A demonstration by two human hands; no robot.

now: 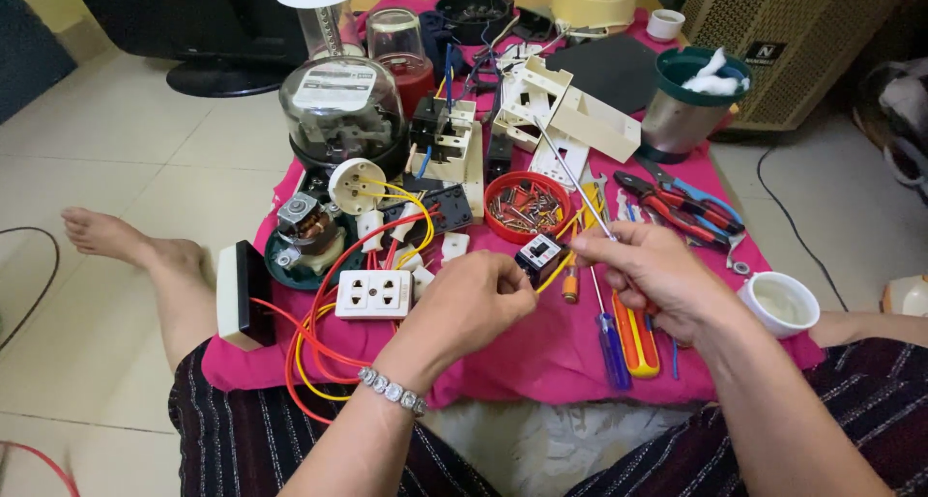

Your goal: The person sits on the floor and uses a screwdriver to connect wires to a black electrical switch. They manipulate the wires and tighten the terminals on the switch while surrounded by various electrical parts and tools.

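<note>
Item: small black switch block, yellow wire attached, held over pink cloth betw. both hands; left hand pinched shut on it. Right hand closed round thin screwdriver, shaft angled up-left, tip end just beside the block. Nearby: white twin socket w/ red & yellow wires, red dish of screws, pliers, white cup, glass-domed meter.

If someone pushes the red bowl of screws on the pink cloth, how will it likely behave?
The red bowl is low and wide, so it probably slides rather than tips. Its loose screws would likely rattle and shift. The pink cloth may wrinkle and drag.
</note>
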